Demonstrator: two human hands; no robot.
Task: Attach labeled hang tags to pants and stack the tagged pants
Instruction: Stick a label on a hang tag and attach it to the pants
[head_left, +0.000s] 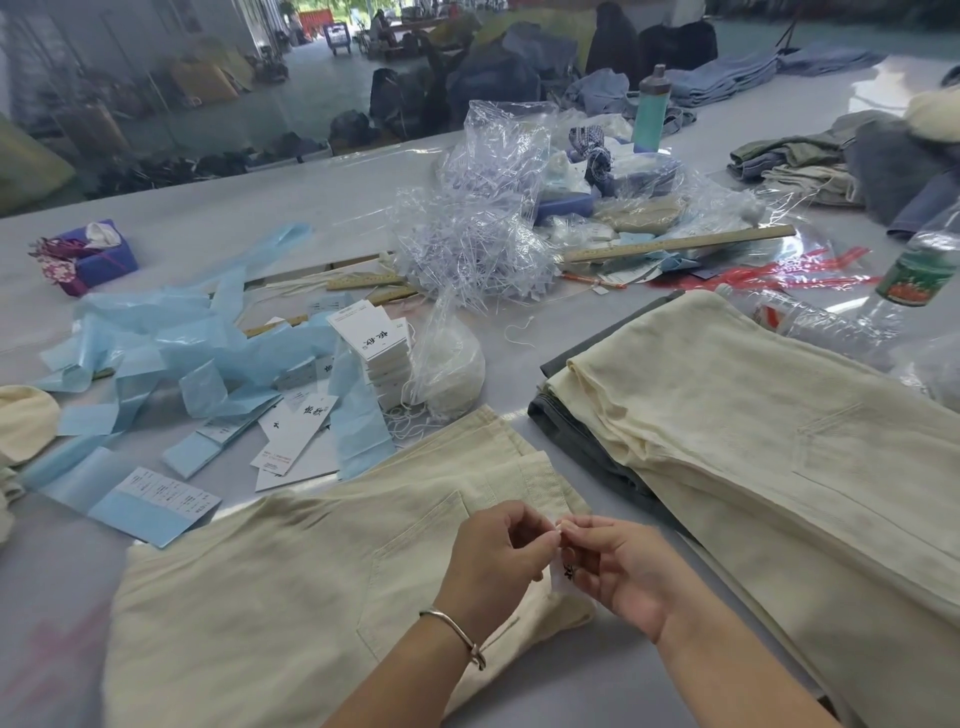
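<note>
Both forearms came in from six o'clock and met over the cream pants (291, 587) that lay flat just below the middle of the table (322, 197). Left hand (493, 558), with a metal bangle (457, 636) at the wrist, and right hand (618, 569) were together, fingertips almost touching, each pinching something small and pale between them at the waistband, most likely the tag string. Under the right hand's fingers a white hang tag (567, 574) showed, partly hidden, so the tag was probably being tied or looped on at that point; whether the knot was done I could not tell.

At three o'clock sat a pile of folded pants (753, 415), cream on top of dark grey ones, close enough to drop the finished pair onto without reaching. At ten o'clock a stack of white tags (374, 343) stood among loose blue plastic strips (218, 338), with a bag of white string (452, 364) beside it, all within the left hand's reach. Farther off, at twelve o'clock, lay a heap of clear plastic fasteners (467, 249) and a wooden ruler (675, 244).
</note>
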